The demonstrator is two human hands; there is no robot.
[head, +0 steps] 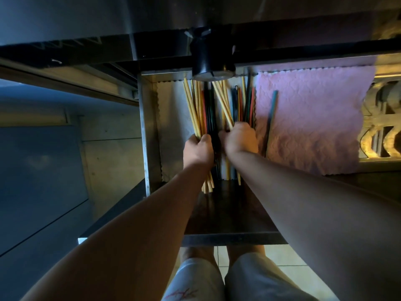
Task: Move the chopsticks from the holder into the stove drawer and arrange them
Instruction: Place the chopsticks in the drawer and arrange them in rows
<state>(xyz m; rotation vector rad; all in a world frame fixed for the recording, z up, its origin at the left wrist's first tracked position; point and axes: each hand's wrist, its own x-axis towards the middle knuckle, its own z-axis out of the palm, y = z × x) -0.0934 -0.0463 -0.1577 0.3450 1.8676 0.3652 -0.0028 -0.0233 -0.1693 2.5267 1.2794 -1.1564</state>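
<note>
An open metal stove drawer [149, 127] lies below me, lined with a pale cloth. Several chopsticks [208, 105] in yellow, red, black and teal lie lengthwise in its left part. My left hand [197, 148] grips a bundle of yellow chopsticks at the left. My right hand [239, 139] grips another bundle of yellow and coloured chopsticks beside it. A single dark teal chopstick [271, 118] lies apart on the pink cloth. A black cylindrical holder [211, 59] sits on the ledge above the drawer's far end.
A pink textured cloth [314, 118] covers the right part of the drawer. The dark drawer front [227, 213] juts toward me above my legs. A steel cabinet face [43, 170] stands at the left, and a yellow-lit grille [382, 127] at the right.
</note>
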